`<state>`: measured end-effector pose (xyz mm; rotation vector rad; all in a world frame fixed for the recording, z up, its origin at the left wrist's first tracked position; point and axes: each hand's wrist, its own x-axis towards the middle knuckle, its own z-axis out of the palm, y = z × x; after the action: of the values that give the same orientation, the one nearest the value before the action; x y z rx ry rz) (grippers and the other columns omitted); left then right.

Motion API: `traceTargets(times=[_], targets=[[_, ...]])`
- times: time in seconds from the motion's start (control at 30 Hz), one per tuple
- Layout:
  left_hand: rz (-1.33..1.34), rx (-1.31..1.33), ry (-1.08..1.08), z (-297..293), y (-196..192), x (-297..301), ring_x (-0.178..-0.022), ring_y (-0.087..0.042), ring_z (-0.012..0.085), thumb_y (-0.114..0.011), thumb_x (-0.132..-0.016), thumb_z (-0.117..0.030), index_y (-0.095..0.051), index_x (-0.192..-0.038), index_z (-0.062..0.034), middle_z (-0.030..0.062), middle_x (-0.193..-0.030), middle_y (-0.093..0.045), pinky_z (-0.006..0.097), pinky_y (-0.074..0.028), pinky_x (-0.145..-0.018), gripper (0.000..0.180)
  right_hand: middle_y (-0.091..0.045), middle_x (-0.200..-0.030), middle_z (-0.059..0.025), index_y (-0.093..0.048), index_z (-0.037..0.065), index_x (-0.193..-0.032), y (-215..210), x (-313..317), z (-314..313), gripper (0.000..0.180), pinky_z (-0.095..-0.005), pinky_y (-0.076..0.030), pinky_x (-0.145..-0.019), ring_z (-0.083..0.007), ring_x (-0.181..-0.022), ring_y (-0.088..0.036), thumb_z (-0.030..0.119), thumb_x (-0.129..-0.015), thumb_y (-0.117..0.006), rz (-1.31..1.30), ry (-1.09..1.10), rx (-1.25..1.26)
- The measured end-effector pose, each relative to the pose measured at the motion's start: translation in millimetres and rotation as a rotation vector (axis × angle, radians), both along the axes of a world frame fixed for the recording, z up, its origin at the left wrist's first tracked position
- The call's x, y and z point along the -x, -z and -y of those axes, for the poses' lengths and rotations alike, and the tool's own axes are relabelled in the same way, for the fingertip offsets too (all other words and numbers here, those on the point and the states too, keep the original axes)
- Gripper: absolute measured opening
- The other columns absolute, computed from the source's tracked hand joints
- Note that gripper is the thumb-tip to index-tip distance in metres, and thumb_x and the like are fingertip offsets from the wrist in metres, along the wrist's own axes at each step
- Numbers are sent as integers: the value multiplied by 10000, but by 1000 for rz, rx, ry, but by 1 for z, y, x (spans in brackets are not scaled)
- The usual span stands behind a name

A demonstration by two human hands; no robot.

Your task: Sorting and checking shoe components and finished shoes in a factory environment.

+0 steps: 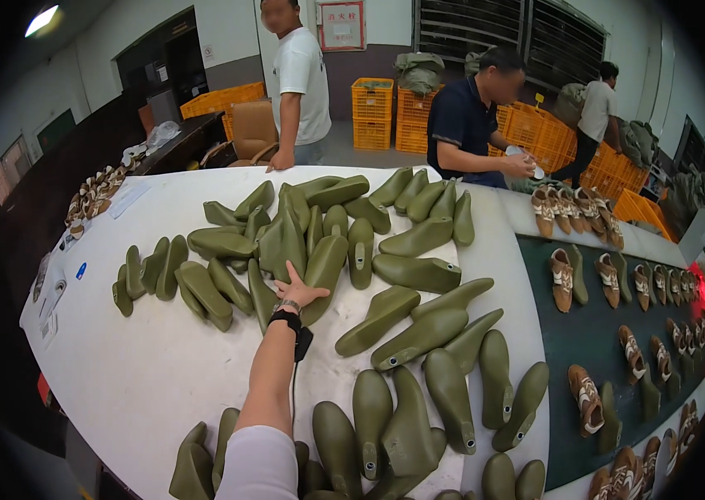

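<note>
My left hand [298,290], with a dark band at the wrist, reaches over a heap of olive-green shoe lasts on the white table. Its fingers are spread, the thumb pointing right across a large upright-leaning shoe last [325,271]. The palm seems to rest against that last; whether it presses on it I cannot tell. Just beyond the fingertips another last [283,242] leans in the pile. To the left lies a row of lasts [171,268]; to the right, more lasts [417,275] lie on their sides. My right hand is out of view.
More lasts [336,442] stand near my forearm on the white table [144,375]. A dark green conveyor belt [527,333] at right carries brown shoes [584,400] and lasts. A person [302,75] touches the far table edge; another [465,125] handles something pale. Orange crates [372,112] stand behind.
</note>
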<state>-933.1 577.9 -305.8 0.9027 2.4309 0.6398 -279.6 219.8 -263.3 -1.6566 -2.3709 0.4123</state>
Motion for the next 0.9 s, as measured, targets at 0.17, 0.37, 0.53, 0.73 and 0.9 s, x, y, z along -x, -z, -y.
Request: traceTargets(times=[0.17,0.37,0.53,0.73,0.9], targets=[[302,-392,83,-44,25,-82,-1363,-97,470,-730,-661,-474,23,-1469,-98,374,-1444,64,388,-182,-1115,1167,-562,-1137,-232,-550,39,-1199,-5,10,-9,572,-489,-377,-969,-431,-1141,-460,264,-696,-703,-10,-4,-6],[568,-764,449,-41,6,-45,-1359,-214,392,-723,-714,-358,-373,-1373,-18,317,-1466,-111,384,-247,-1093,820,-550,-1146,-248,-549,34,-1197,-3,13,-13,569,-493,-376,-968,-436,-1157,-447,241,-691,-708,1,19,-9],[-338,-403,-109,-21,21,46,-1257,-404,338,-673,-745,-257,-346,-1343,36,276,-1314,-436,396,-345,-1036,742,-525,-1178,-260,-542,17,-1192,1,10,-7,584,-493,-371,-969,-440,-1151,-447,216,-672,-720,29,23,18],[49,-452,-309,-28,35,63,-1110,-545,342,-770,-643,-311,-400,-1277,101,263,-1193,-545,384,-446,-921,842,-515,-1179,-271,-536,10,-1180,-1,17,-10,592,-490,-369,-966,-444,-1150,-436,212,-658,-727,33,40,29],[369,-430,-49,-42,20,3,-809,-674,252,-775,-621,-336,-679,-865,64,184,-872,-685,330,-519,-725,478,-492,-1197,-282,-534,12,-1187,3,15,-10,606,-489,-371,-962,-445,-1127,-445,235,-657,-727,63,52,5]])
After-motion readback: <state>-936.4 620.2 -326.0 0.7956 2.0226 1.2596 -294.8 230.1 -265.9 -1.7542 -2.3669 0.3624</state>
